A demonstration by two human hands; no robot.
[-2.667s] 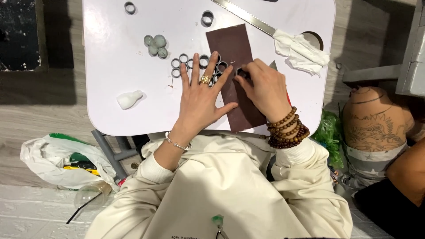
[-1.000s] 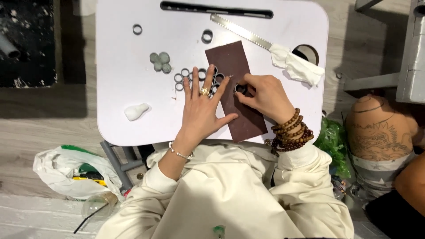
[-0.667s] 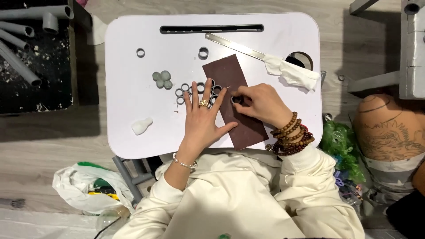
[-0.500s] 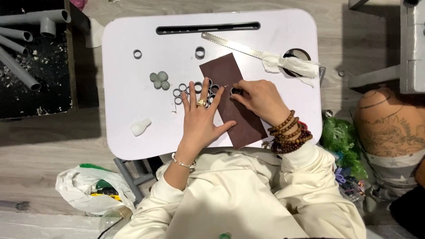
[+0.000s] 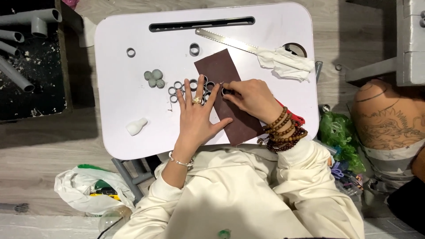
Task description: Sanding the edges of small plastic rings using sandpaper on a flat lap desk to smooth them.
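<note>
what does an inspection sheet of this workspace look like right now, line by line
surface: white lap table with a slot handle along its far edge, standing on a wood floor
job's things: brown sandpaper sheet lying flat; a small grey ring pressed on it; a cluster of grey rings beside the sheet
clutter: saw blade with a cloth-wrapped end, three grey discs, a white lump, two loose rings
grippers: left hand spread flat, holding the sheet's edge down; right hand pinching the small grey ring
cables: nothing seen
surroundings: grey pipes to the left, a plastic bag on the floor, a patterned pot to the right
</note>
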